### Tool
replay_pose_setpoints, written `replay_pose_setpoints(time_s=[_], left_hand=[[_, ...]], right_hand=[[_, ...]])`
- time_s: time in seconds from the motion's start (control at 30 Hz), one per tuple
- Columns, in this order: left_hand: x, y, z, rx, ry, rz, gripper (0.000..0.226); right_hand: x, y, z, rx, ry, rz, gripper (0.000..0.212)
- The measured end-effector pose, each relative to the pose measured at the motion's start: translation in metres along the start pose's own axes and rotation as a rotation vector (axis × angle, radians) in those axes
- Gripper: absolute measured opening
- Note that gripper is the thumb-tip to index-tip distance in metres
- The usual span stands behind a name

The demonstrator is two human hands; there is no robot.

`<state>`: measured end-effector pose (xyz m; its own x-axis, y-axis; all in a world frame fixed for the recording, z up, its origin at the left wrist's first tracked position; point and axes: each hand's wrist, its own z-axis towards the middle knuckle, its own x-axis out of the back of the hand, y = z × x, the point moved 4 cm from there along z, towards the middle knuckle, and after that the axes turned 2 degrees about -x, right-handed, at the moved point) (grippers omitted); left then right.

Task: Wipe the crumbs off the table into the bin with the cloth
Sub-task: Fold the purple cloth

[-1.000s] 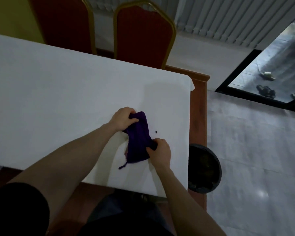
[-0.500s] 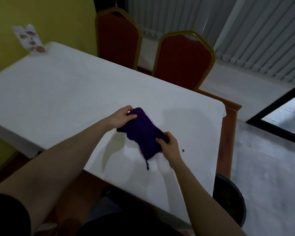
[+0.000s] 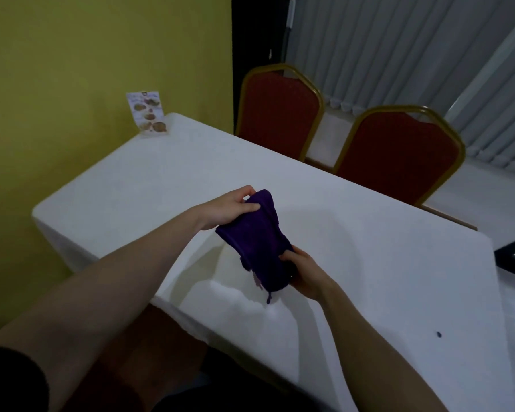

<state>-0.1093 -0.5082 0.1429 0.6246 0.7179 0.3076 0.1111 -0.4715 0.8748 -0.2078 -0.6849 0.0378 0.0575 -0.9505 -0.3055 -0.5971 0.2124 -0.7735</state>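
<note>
Cloth [image 3: 256, 243], purple and bunched, held up off the white desk [image 3: 167, 185] between both hands. Left hand [image 3: 229, 208] with fingers clamped on the far end, right hand [image 3: 305, 273] with fingers clamped on the near end, loose thread dangling below. Looks like folding into a pad before the wipe. Best done by squaring it flat, wide face down, for full contact. One dark crumb [image 3: 438, 334] lying well to the right, near the desk's right edge. Bin out of view; cannot tell where. Best swept in one steady stroke toward that edge, no flicking. Plenty of bare room across the middle. Menu card [image 3: 147, 115] standing at the far left corner, two red chairs [image 3: 399, 156] along the far side, both well apart from the hands.
</note>
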Motion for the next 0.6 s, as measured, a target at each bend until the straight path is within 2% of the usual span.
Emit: replay_pose_setpoints(time_s=[0.07,0.13,0.27,0.4,0.47,0.6], left_hand=[[0.027,-0.001,-0.009,-0.003,-0.027,0.005,0.009],[0.056,-0.005,-0.02,0.0,-0.025,-0.009,0.01],[0.104,-0.01,-0.035,0.007,0.02,-0.055,0.015],[0.147,-0.015,-0.046,-0.002,0.124,-0.086,0.011],[0.167,-0.022,-0.05,-0.004,0.194,-0.081,0.009],[0.215,-0.053,-0.052,0.034,0.362,-0.01,0.009]], right_hand=[[-0.035,0.001,0.019,-0.03,-0.136,0.049,0.057],[-0.072,-0.001,0.034,-0.038,-0.231,0.08,0.058],[-0.113,-0.015,0.063,-0.042,-0.245,0.167,0.044],[-0.135,-0.033,0.096,-0.014,-0.204,0.021,0.053],[-0.143,-0.041,0.112,0.006,-0.184,0.022,0.049],[-0.167,-0.059,0.135,0.033,-0.268,0.066,0.046]])
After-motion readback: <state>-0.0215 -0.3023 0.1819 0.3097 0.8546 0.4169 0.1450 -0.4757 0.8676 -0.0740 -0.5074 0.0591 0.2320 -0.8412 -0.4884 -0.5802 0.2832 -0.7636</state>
